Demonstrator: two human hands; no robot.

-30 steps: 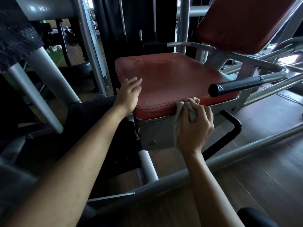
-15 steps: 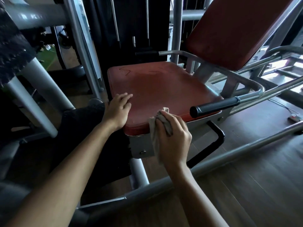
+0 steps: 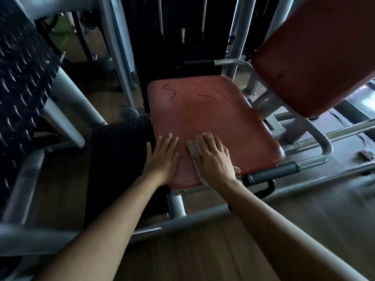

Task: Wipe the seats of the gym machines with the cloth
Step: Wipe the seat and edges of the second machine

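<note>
A red padded seat (image 3: 211,116) of a gym machine lies in the middle of the view, with dark scratch marks near its far edge. My right hand (image 3: 215,159) lies flat with spread fingers on a small grey-beige cloth (image 3: 191,148), pressing it onto the seat's near part. The cloth shows at the fingertips and by the wrist; the rest is under the palm. My left hand (image 3: 162,157) rests flat on the seat's near left edge, beside the right hand and holding nothing.
A red backrest (image 3: 316,57) rises at the upper right. A black-gripped side handle (image 3: 272,174) runs along the seat's right edge, another handle (image 3: 199,62) behind. Grey steel frame tubes (image 3: 113,47) and a black textured footplate (image 3: 22,78) stand left. Wooden floor (image 3: 203,250) lies below.
My right hand rose from the seat's front edge, where it gripped the bunched cloth, onto the seat top and flattened over it. My left hand slid further onto the seat. The view tilted down.
</note>
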